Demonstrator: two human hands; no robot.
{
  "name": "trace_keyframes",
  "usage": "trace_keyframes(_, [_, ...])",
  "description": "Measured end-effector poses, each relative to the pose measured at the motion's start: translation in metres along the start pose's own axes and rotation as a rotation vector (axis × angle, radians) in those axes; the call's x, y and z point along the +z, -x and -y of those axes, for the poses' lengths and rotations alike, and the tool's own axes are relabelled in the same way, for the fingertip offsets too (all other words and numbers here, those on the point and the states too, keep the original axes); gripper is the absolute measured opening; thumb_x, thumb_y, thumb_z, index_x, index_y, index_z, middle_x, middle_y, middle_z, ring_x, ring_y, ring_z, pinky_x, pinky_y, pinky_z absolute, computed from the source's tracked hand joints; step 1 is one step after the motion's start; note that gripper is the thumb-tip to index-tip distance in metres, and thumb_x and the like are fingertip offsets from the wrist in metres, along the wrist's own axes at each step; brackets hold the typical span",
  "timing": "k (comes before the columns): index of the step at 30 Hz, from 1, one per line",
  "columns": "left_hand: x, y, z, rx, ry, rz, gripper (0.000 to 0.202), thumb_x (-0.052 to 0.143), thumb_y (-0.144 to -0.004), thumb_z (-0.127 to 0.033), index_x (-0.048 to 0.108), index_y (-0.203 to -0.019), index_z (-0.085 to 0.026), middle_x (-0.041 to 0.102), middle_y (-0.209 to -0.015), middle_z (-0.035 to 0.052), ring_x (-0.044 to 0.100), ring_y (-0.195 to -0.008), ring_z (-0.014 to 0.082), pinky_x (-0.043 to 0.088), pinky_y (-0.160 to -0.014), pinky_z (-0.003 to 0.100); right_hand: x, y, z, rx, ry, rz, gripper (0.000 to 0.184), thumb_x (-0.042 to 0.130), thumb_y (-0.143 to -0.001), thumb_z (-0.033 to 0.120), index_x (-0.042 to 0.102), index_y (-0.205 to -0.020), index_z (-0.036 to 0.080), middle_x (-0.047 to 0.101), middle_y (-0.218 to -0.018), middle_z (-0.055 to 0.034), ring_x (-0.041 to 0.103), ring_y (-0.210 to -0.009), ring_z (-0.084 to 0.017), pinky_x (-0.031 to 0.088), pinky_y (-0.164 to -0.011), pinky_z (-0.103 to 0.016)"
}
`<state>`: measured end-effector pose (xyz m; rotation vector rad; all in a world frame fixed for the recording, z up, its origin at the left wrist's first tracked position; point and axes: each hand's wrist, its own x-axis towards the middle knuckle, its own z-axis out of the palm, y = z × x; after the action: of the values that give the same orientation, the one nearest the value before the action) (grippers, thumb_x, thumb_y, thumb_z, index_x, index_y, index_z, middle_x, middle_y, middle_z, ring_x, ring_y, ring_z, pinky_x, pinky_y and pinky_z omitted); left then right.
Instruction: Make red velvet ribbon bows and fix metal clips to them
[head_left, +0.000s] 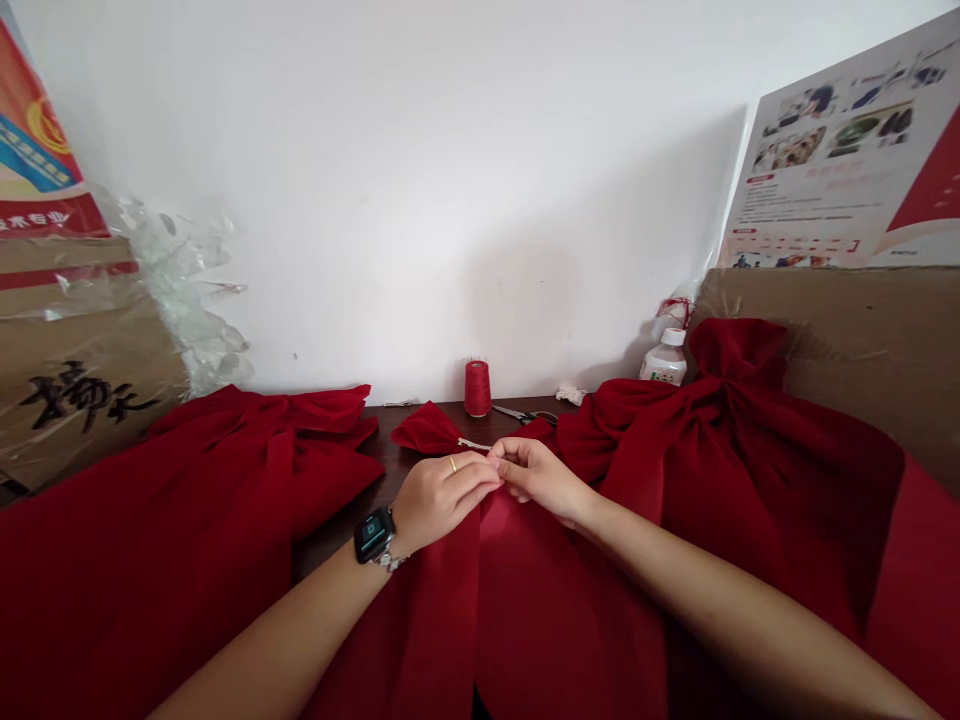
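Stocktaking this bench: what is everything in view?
centre cloth: one, red, under both hands
left cloth pile: one, red, table left
right cloth pile: one, red, table right
thread spool: one, red, by wall
scissors: one, grey, right of spool
bottle: one, clear, white cap, back right
left cardboard: one, brown, far left
right cardboard: one, brown, far right
poster: one, white-red, above right cardboard
table: one, dark brown
watch: one, black, left wrist
left hand: one, pinching centre cloth
right hand: one, pinching centre cloth
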<state>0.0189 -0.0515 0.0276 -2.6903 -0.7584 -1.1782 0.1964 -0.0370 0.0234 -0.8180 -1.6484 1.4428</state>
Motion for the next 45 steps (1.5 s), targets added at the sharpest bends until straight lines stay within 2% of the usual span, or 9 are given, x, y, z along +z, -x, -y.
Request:
trace_keyframes(3, [0.001,-0.002,-0.006,-0.233,0.201,-0.094,0.012,0.056,-0.088,-0.022,0.065,-0.082,-0.02,0.072,-0.084,0.0046,0.067,-0.075,0.0145,0.054,-0.07,0.025,0.001,-0.002,-0.006,-0.174,0.067,-0.095,0.041,0.063,-0.077,0.056,0.052,-0.071,0.017,0.048,-0.063,0.003,0.04,-0.055,-0.008,0.033,-0.052,-0.021])
trace_keyframes(5, [0.003,-0.004,-0.008,-0.399,0.358,-0.148,0.008,0.06,-0.086,-0.024,0.065,-0.089,-0.019,0.072,-0.083,0.0045,0.066,-0.072,0.0139,0.052,-0.065,0.023,0.003,-0.001,-0.008,-0.256,0.135,-0.167,0.038,0.061,-0.08,0.053,0.053,-0.073,0.017,0.052,-0.068,0.0008,0.045,-0.061,-0.01,0.037,-0.059,-0.023])
trace_keyframes(9, [0.005,-0.006,-0.011,-0.663,0.662,-0.228,0.026,0.067,-0.08,-0.028,0.061,-0.105,-0.019,0.07,-0.081,0.0031,0.064,-0.071,0.0132,0.049,-0.063,0.022,0.008,0.005,-0.007,-0.338,0.243,-0.255,0.032,0.054,-0.087,0.047,0.052,-0.075,0.018,0.053,-0.069,-0.0009,0.047,-0.062,-0.012,0.038,-0.059,-0.024])
trace_keyframes(13, [0.008,-0.008,-0.013,-0.846,0.976,-0.25,0.03,0.071,-0.077,-0.033,0.061,-0.102,-0.02,0.067,-0.079,-0.0003,0.044,-0.047,0.0036,0.031,-0.042,0.016,0.009,0.01,-0.004,-0.423,0.362,-0.325,0.025,0.051,-0.09,0.039,0.051,-0.075,0.019,0.054,-0.069,-0.0021,0.049,-0.061,-0.013,0.04,-0.059,-0.024])
trace_keyframes(15, [0.01,-0.008,-0.015,-0.909,1.113,-0.277,0.031,0.074,-0.074,-0.033,0.062,-0.099,-0.02,0.064,-0.075,-0.0024,0.035,-0.044,0.0015,0.024,-0.039,0.015,0.009,0.011,-0.004,-0.454,0.409,-0.343,0.023,0.05,-0.091,0.036,0.052,-0.076,0.019,0.056,-0.07,-0.0026,0.05,-0.062,-0.014,0.04,-0.059,-0.025])
trace_keyframes(21, [0.012,-0.011,-0.016,-1.033,1.304,-0.318,0.032,0.081,-0.064,-0.029,0.06,-0.085,-0.016,0.05,-0.061,-0.0075,0.033,-0.045,0.0011,0.021,-0.038,0.012,0.008,0.012,-0.009,-0.569,0.557,-0.363,0.019,0.048,-0.093,0.03,0.054,-0.079,0.02,0.06,-0.074,-0.0041,0.056,-0.067,-0.015,0.043,-0.063,-0.025])
trace_keyframes(30, [0.017,-0.006,-0.01,-1.119,1.444,-0.288,0.029,0.082,-0.063,-0.024,0.062,-0.082,-0.014,0.05,-0.063,-0.0074,0.028,-0.041,-0.0024,0.018,-0.034,0.011,-0.002,0.011,-0.012,-0.845,0.946,-0.343,0.015,0.047,-0.095,0.023,0.06,-0.09,0.017,0.068,-0.08,-0.0048,0.063,-0.066,-0.013,0.048,-0.059,-0.022])
trace_keyframes(37, [0.016,-0.005,-0.01,-1.097,1.4,-0.294,0.028,0.081,-0.064,-0.026,0.062,-0.081,-0.013,0.054,-0.064,-0.0059,0.029,-0.04,-0.0024,0.018,-0.035,0.012,-0.006,0.01,-0.012,-0.906,0.981,-0.313,0.016,0.048,-0.095,0.021,0.063,-0.098,0.017,0.071,-0.082,-0.0047,0.066,-0.067,-0.013,0.051,-0.061,-0.021])
trace_keyframes(45, [0.015,-0.005,-0.008,-1.1,1.33,-0.295,0.032,0.08,-0.066,-0.026,0.065,-0.09,-0.012,0.059,-0.061,-0.0045,0.029,-0.037,-0.0023,0.019,-0.036,0.014,-0.01,0.006,-0.017,-0.929,0.942,-0.312,0.017,0.051,-0.093,0.019,0.065,-0.102,0.017,0.073,-0.086,-0.006,0.069,-0.073,-0.015,0.056,-0.067,-0.024])
